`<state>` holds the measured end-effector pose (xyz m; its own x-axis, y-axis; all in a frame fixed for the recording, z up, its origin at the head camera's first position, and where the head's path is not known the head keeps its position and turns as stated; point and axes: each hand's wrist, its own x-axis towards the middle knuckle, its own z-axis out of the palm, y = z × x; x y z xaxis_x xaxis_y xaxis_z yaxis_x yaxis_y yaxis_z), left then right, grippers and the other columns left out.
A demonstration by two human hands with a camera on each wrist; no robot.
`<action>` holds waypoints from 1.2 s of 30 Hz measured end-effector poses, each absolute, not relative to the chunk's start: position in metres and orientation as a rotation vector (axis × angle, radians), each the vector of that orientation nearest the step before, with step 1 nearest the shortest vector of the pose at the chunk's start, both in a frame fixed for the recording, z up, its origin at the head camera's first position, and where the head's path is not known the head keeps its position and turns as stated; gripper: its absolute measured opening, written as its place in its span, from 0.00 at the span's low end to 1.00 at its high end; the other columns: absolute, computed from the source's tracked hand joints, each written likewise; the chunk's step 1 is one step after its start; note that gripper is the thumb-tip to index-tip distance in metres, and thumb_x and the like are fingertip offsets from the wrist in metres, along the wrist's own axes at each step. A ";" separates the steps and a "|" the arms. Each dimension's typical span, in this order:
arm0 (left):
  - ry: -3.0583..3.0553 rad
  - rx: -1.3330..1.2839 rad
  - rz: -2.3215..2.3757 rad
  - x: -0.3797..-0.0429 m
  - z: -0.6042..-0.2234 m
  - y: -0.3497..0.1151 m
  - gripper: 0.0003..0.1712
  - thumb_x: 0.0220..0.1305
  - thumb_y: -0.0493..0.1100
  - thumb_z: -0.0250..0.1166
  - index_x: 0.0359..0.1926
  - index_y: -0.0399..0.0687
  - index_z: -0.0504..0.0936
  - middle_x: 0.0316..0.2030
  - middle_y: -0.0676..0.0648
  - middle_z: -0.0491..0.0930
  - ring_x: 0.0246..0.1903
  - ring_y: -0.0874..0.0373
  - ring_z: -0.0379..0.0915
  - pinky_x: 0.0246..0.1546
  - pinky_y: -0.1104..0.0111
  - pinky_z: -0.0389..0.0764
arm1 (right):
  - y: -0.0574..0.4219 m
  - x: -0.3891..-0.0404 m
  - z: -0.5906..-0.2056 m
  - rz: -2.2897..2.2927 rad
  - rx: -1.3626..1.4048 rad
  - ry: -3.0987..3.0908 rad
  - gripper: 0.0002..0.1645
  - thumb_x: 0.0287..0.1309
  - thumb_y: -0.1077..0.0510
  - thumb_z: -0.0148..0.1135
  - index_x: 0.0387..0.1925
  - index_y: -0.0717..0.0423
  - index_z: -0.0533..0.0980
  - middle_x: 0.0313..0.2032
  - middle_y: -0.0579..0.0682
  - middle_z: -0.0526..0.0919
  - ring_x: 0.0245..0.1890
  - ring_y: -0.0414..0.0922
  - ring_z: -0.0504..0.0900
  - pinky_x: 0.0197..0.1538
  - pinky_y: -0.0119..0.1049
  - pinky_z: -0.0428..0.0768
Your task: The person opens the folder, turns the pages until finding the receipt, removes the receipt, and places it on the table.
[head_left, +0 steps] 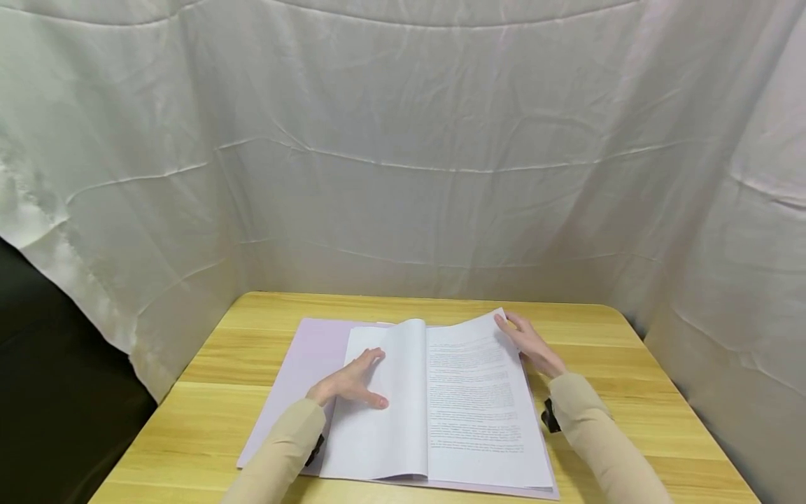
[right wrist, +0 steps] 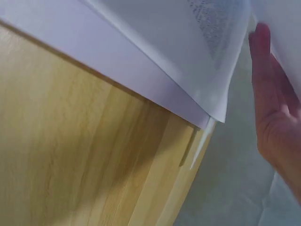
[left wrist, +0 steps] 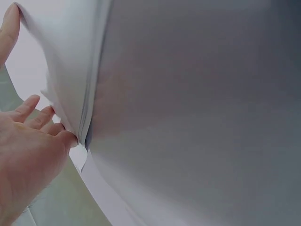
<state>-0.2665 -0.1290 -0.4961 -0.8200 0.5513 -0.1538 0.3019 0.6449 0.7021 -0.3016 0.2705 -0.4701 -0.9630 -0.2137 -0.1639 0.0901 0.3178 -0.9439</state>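
A stack of white sheets (head_left: 469, 420) lies opened like a book on a pale lilac folder (head_left: 308, 357). Small printed text covers the right-hand page, while the turned pages (head_left: 380, 437) on the left look blank and curve up towards the middle. My left hand (head_left: 349, 381) rests on those left pages, its thumb and fingers spread; the left wrist view shows fingertips against the pages' edge. At the top right corner, my right hand (head_left: 525, 341) pinches a printed sheet (head_left: 488, 329) and lifts its corner. In the right wrist view, paper partly hides the right hand (right wrist: 277, 103).
The folder lies on a light wood-grain table (head_left: 208, 357) with rounded far corners. Pale grey cloth (head_left: 441, 210) hangs behind the table and along both sides. Something black (head_left: 57, 392) stands at the left.
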 end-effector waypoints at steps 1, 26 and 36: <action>2.508 0.684 0.987 -0.267 -0.496 -0.130 0.63 0.50 0.52 0.80 0.76 0.34 0.53 0.78 0.30 0.49 0.78 0.30 0.38 0.77 0.36 0.46 | 0.272 -0.300 -0.468 -1.709 -0.131 2.271 0.46 0.76 0.35 0.41 0.80 0.58 0.44 0.66 0.70 0.66 0.48 0.45 0.80 0.47 0.38 0.82; 2.415 0.565 1.290 -0.266 -0.486 -0.133 0.64 0.53 0.52 0.78 0.80 0.46 0.47 0.80 0.38 0.49 0.80 0.37 0.39 0.77 0.37 0.45 | 0.260 -0.278 -0.444 -1.885 -0.519 1.554 0.46 0.71 0.29 0.11 0.79 0.49 0.30 0.63 0.57 0.72 0.58 0.50 0.81 0.54 0.47 0.85; 2.361 0.522 1.423 -0.265 -0.476 -0.129 0.62 0.56 0.55 0.76 0.81 0.52 0.46 0.81 0.43 0.47 0.81 0.41 0.36 0.78 0.38 0.45 | 0.243 -0.272 -0.433 -1.845 -0.531 1.536 0.41 0.69 0.27 0.09 0.78 0.31 0.23 0.73 0.75 0.56 0.52 0.54 0.87 0.45 0.44 0.89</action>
